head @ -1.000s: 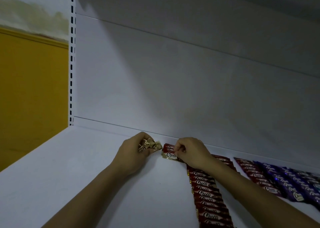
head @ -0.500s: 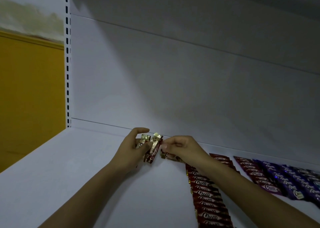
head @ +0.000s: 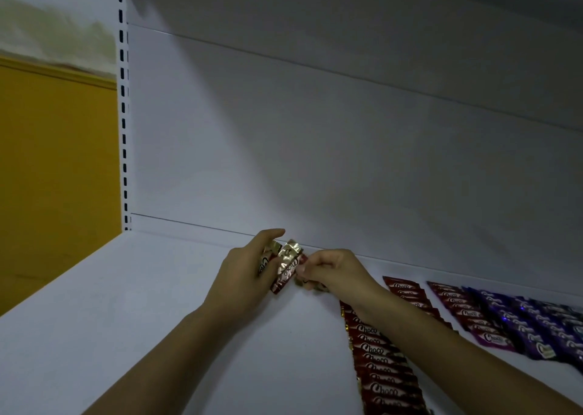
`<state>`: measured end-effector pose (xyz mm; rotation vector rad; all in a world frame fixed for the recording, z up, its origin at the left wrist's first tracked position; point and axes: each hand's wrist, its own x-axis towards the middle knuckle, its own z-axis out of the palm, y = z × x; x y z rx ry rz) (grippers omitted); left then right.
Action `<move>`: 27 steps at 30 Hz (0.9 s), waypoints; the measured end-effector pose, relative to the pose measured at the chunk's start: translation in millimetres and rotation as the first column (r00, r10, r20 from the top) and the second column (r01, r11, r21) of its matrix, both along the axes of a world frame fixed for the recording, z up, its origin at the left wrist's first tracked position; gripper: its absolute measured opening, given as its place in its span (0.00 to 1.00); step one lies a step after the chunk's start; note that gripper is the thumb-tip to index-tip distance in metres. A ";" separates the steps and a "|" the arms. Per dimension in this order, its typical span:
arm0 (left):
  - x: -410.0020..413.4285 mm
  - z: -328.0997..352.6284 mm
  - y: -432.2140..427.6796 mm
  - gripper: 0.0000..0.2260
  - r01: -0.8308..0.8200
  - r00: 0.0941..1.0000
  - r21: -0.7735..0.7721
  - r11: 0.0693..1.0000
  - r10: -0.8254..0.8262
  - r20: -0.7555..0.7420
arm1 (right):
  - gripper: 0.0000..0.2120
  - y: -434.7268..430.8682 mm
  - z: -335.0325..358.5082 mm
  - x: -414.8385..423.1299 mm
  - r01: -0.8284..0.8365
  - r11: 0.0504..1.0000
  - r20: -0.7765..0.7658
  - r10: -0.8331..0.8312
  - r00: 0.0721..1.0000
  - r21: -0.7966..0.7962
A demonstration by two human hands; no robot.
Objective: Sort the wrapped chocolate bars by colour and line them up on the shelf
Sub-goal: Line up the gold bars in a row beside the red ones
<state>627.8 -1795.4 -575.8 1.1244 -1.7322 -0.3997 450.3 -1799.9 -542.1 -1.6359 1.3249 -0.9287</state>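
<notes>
Small bunch of red Choco bars (head: 285, 269) held above the white shelf (head: 126, 320), near its back panel (head: 315, 162). Left hand (head: 244, 275) grips the bunch. Right hand (head: 337, 271), fingers curled, pinches the rightmost bar's edge. Red rows (head: 381, 370) lie flat to the right, purple rows (head: 536, 329) beyond.

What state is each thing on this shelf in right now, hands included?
Left hand: grips a bunch of red bars.
Right hand: pinches the tilted red bar.
Red row: lying flat, overlapped, front to back.
Purple row: lying flat, lined up.
Shelf: partly filled.
</notes>
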 end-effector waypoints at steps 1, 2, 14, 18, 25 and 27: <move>2.2 0.4 -0.6 0.19 -0.030 1.000 -0.005 1.000 0.030 0.005 | 0.04 -0.2 0.6 0.1 0.016 1.000 0.016 -0.016 1.000 0.010; 4.3 0.5 -1.3 0.18 -0.050 0.999 -0.003 0.999 0.050 -0.005 | 0.05 -0.2 1.2 -0.6 0.032 0.999 0.034 -0.033 0.999 0.023; 2.8 -1.9 -3.7 0.12 -0.041 0.999 0.062 0.997 0.040 0.017 | 0.06 -7.1 15.8 -28.2 0.171 0.985 -0.016 -0.171 0.985 -0.030; 3.1 -2.6 -3.1 0.12 -0.057 0.996 0.069 0.996 0.053 0.065 | 0.05 -15.6 21.0 -34.8 0.093 0.983 -0.219 -0.126 0.968 -0.156; 4.3 -4.7 -3.5 0.16 -0.100 0.994 0.023 0.995 0.098 0.052 | 0.04 -22.0 -3.2 -19.7 -0.059 0.980 -0.557 -0.059 0.828 -0.192; 5.1 -4.8 -3.0 0.19 -0.097 0.995 0.056 0.994 0.094 0.044 | 0.04 -23.5 -8.6 -18.1 -0.088 0.963 -0.656 -0.105 0.748 -0.255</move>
